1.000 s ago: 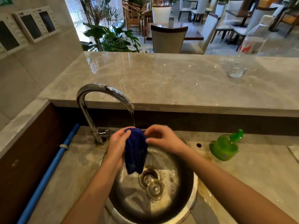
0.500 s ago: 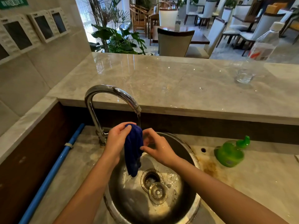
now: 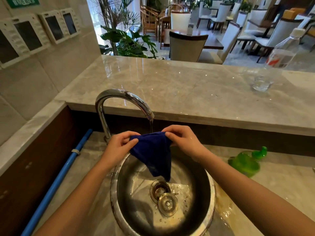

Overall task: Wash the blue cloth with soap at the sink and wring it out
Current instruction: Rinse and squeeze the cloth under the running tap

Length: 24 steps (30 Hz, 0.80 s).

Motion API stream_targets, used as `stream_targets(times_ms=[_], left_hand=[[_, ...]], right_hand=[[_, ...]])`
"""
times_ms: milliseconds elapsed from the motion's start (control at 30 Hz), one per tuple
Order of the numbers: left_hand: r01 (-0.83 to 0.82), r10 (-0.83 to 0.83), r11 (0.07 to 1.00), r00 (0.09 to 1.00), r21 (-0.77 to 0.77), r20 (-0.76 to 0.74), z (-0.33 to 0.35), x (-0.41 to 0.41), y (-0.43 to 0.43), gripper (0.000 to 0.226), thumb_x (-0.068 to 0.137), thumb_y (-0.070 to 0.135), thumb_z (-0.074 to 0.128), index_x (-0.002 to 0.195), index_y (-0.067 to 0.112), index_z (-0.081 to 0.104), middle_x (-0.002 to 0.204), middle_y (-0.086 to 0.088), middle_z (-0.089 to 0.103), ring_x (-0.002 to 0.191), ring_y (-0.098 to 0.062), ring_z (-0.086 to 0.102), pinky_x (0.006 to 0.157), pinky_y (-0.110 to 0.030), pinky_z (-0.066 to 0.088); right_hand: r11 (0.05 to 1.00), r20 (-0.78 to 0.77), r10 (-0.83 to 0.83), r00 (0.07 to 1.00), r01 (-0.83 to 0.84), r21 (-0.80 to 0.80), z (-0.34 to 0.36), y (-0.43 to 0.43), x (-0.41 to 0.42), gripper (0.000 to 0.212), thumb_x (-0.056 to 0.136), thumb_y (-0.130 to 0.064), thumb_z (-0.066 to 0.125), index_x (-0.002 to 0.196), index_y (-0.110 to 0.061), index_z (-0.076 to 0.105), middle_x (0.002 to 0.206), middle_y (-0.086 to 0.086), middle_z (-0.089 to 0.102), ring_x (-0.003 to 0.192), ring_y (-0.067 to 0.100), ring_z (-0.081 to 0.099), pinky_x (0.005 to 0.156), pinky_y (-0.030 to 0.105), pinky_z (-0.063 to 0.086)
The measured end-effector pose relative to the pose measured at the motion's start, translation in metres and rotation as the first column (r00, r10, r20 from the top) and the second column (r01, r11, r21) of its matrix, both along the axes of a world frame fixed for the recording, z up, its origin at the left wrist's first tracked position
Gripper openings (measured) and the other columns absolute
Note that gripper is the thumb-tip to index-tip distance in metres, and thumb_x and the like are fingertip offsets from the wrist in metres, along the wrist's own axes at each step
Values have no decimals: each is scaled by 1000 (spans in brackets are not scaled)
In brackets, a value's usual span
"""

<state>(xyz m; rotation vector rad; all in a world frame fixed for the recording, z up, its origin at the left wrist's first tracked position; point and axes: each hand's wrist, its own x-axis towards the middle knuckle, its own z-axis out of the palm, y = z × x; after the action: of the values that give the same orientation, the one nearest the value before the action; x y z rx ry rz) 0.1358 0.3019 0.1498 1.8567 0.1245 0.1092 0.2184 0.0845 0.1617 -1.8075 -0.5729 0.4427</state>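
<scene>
The blue cloth [image 3: 154,155] hangs spread between my two hands over the round steel sink [image 3: 210,200]. My left hand [image 3: 119,146] pinches its left top corner. My right hand [image 3: 183,140] pinches the right top corner. The cloth's lower point dangles just above the drain [image 3: 160,189]. A thin stream of water runs from the chrome tap [image 3: 122,99] onto the cloth's top edge. A green soap dispenser [image 3: 245,162] stands on the counter to the right of the sink.
A loose drain stopper [image 3: 167,204] lies in the basin beside the drain. A raised marble ledge [image 3: 170,92] runs behind the sink, carrying a glass [image 3: 260,83] and a clear bottle [image 3: 284,51] at the far right. A blue pipe [image 3: 56,183] runs along the left.
My hands have moved apart and stretched the bunched cloth out wide under the running water. The cloth now hangs as a spread triangle instead of a narrow bundle.
</scene>
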Motion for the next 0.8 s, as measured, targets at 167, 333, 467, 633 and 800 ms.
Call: stream_targets(times_ms=[167,333,467,633,800], left_hand=[[167,-161,957,986,236,-44,-1,0,1,23,87,3,60,100,19,69,90,6,73,84,-3,68,68,-15,51],[-31,21,987,998,155,61,-6,5,-8,20,89,3,57,94,18,69,87,2,72,78,-10,69,64,-22,55],[-90,86,995,992,39,95,-7,4,-14,19,90,2,55,95,16,67,89,0,71,82,-8,69,61,-19,54],[-167,169,985,984,-39,62,-12,1,-17,19,91,5,54,94,20,65,91,-1,69,85,-14,68,68,-25,56],[-105,108,993,993,-53,53,-12,-3,-15,21,93,3,48,96,21,59,94,0,62,89,-15,63,76,-27,53]], right_hand=[[990,-422,-36,906,-24,-137,-5,11,4,28,98,-20,35,85,-20,59,88,3,60,85,18,56,82,34,44],[982,-401,17,916,-91,-168,-8,18,5,20,96,-24,40,83,-21,55,83,0,56,79,15,52,81,33,40],[953,-375,192,907,-263,-149,-7,11,5,8,93,-12,54,89,-19,54,99,1,59,92,14,60,84,30,51],[983,-360,85,929,-138,-123,-14,11,4,9,90,-8,59,89,-17,59,100,5,63,95,18,65,84,32,56],[985,-649,-45,759,141,97,-20,12,5,14,93,-20,57,80,-15,59,87,4,62,84,16,62,81,34,53]])
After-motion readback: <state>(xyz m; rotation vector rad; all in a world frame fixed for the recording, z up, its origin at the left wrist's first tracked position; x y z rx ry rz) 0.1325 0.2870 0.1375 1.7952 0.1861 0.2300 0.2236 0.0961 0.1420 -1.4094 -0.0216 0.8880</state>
